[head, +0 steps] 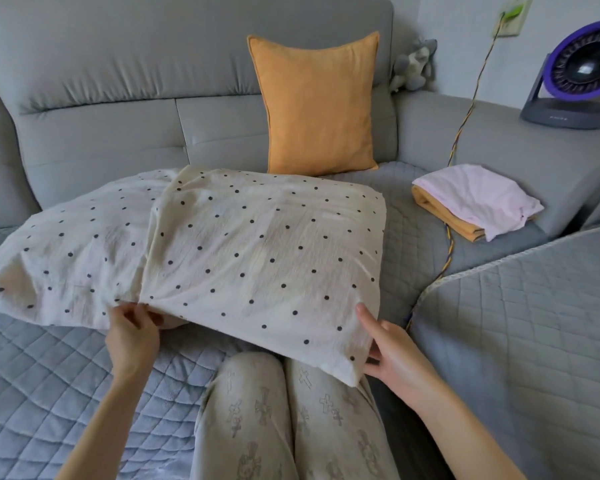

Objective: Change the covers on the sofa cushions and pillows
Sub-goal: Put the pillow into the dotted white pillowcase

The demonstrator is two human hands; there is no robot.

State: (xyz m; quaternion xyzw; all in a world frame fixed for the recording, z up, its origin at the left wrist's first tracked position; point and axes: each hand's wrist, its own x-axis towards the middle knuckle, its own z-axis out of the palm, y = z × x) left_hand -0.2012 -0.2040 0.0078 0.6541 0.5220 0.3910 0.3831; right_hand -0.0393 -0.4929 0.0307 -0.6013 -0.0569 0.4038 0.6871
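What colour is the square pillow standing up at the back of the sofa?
Orange. The square pillow leans against the grey sofa back, seen in the head view.

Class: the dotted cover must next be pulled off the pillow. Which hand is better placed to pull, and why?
The left hand: its fingers already pinch the dotted cover at the overlapping edge. The right hand merely steadies the pillow's near corner, fingers straight.

A home living room, grey upholstered sofa (153, 109) with quilted seat cover (49, 375), orange throw cushion (317, 105), polka-dot pillow (257, 251), folded linens (475, 199), small purple fan (579, 74), plush toy (414, 64), wall socket (513, 19) with cable
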